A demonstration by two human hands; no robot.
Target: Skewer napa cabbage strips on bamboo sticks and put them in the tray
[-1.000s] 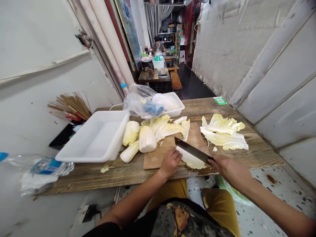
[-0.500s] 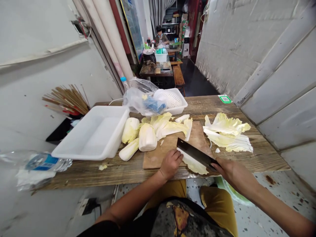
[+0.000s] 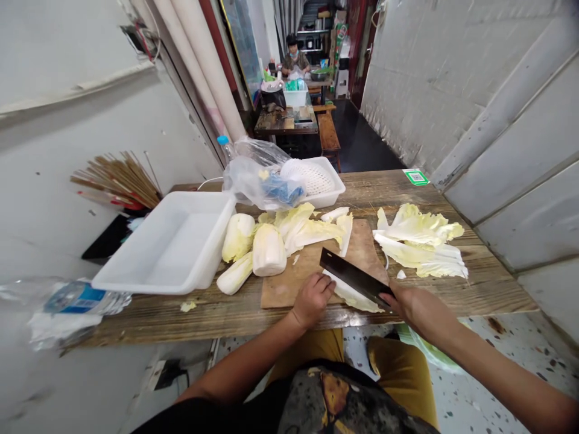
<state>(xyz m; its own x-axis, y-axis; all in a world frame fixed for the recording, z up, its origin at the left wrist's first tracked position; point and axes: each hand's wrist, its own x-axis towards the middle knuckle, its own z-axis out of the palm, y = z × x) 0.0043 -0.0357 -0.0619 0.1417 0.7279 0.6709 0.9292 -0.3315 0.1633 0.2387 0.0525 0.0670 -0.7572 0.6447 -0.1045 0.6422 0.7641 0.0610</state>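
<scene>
On the wooden cutting board [image 3: 275, 293], a cabbage leaf [image 3: 350, 296] lies near the front edge. My left hand [image 3: 313, 299] is closed on its left end, fingers curled. My right hand [image 3: 414, 306] grips the handle of a dark cleaver [image 3: 355, 277], whose blade slants over the leaf and hides part of it. Loose cabbage pieces [image 3: 312, 232] are heaped at the back of the board. A thick cut cabbage chunk [image 3: 269, 253] stands at the board's left, beside another chunk [image 3: 238, 237] and a narrow wedge [image 3: 234, 274].
A large white tub [image 3: 167, 247] stands left. Behind the board, a smaller white tray [image 3: 332, 191] holds plastic bags [image 3: 260, 181]. More leaves [image 3: 418, 241] lie right. Skewers [image 3: 120, 181] and a plastic bottle [image 3: 85, 297] are far left. A person [image 3: 295, 60] sits at a distant table.
The cleaver and my right hand have shifted slightly left and up over the leaf, covering more of it. My left hand stays on the leaf. The view has tilted a little.
</scene>
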